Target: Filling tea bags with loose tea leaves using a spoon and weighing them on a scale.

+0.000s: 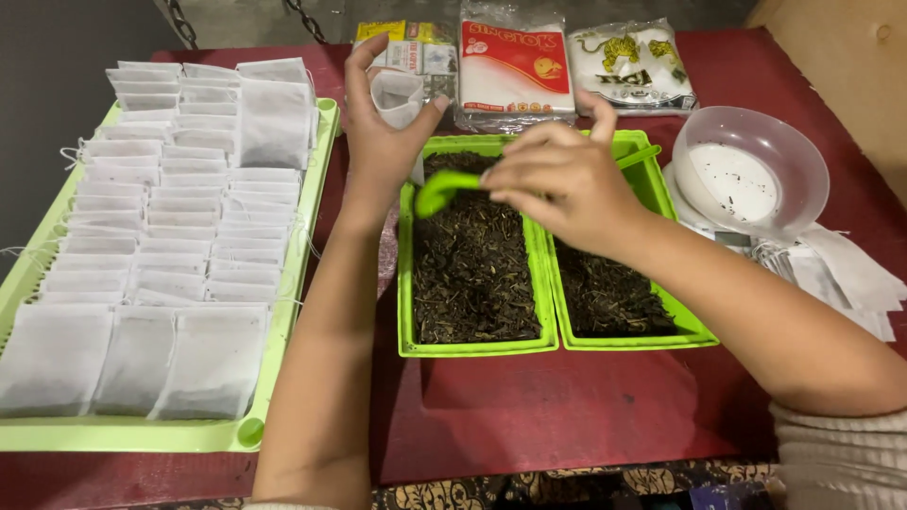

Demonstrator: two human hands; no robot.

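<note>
I look down from my head camera at a dark red table [567, 406]. My left hand [383, 132] is raised above the far end of the left green tray [472, 348], fingers curled around a small white empty tea bag [397, 97] and pinching its mouth open, the opening facing toward my right.

My right hand [557, 179] sits just to the right of it, fingers closed around the handle of a green plastic scoop [444, 189]. The scoop's long axis runs roughly left to right. Its bowl points left, toward the tea bag, and hangs just below and slightly right of the bag's mouth, near it but not touching. A green handle tip [642, 156] shows beyond my knuckles on the right. I cannot tell whether the bowl carries any tea.

Below both hands, the left green tray and the right green tray [699, 335] stand side by side, touching, each holding loose dark tea leaves [468, 274].

Far left, a large pale green tray [123, 436] holds rows of flat white filled tea bags [170, 246]. At the far edge of the table lie three printed packets [515, 66]. To the right, a clear plastic bowl [751, 170] rests above a loose pile of white paper bags [850, 279].
</note>
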